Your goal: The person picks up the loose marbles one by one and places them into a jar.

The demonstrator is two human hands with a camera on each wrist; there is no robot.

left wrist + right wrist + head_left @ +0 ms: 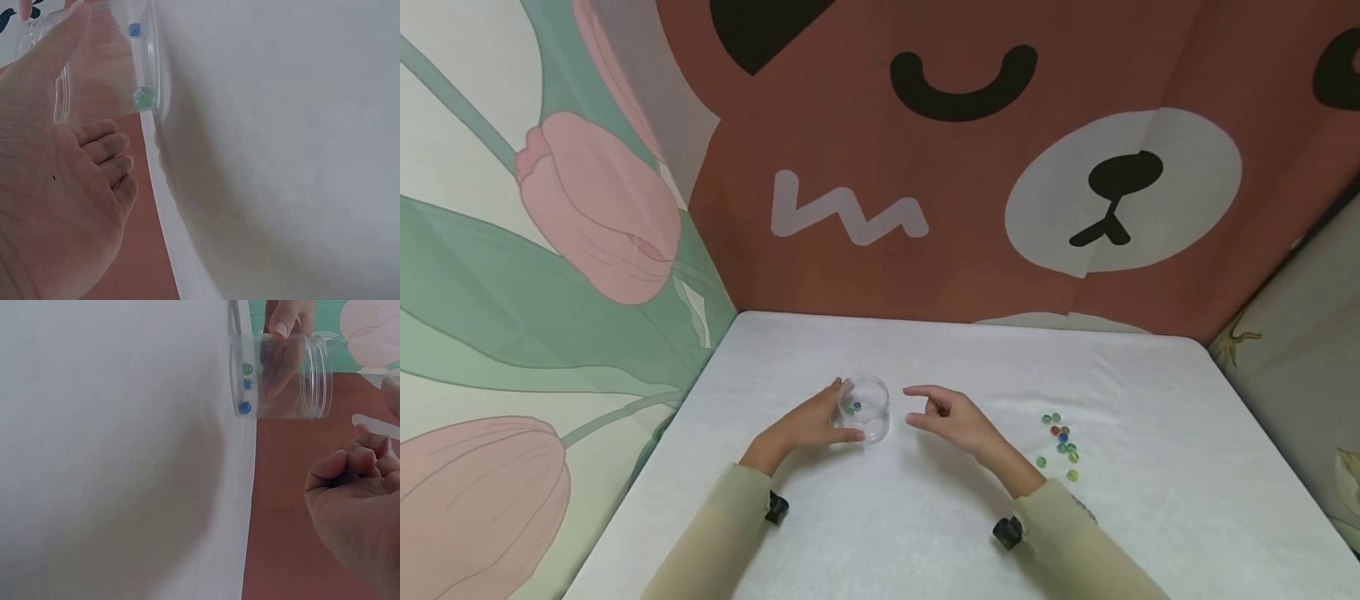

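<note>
A clear jar [872, 408] stands upright on the white table, its threaded mouth upward. One green marble [248, 369] and two blue marbles [245, 407] lie at its bottom. My left hand [811, 421] grips the jar from the left, its thumb [59, 44] along the near side. To the right of the jar, apart from it, my right hand [958, 421] hovers with index finger and thumb spread. Its other fingers [362, 457] are curled toward the palm. A dark patch shows among them; whether it is shadow or a marble I cannot tell.
Several loose marbles [1063, 437], green, blue, red and yellowish, lie scattered on the table [925, 517] to the right of my right forearm. A brown cartoon-bear backdrop [850, 283] rises behind the far edge. A tulip-print cloth [602, 208] hangs at the left.
</note>
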